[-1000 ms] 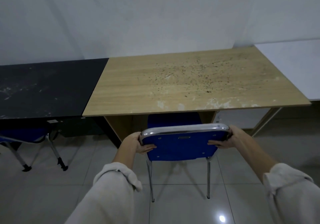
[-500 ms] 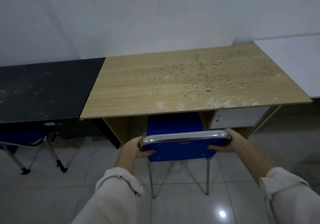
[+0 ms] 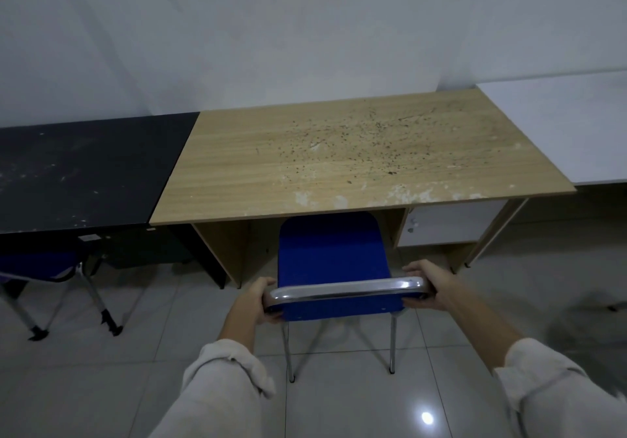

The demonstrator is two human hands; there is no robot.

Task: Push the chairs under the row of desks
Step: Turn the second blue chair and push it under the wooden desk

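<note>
Your left hand (image 3: 252, 302) and right hand (image 3: 428, 289) grip the chair (image 3: 330, 261) back, one each end (so it goes straight). Its seat's far edge sits under the desk (image 3: 339, 156).

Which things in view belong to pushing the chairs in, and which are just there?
Job: blue chair, gripped at its backrest by left hand and right hand; wooden desk; black desk; second blue chair; white desk.

Just there: white drawer unit; dark specks on the wooden desk.
</note>
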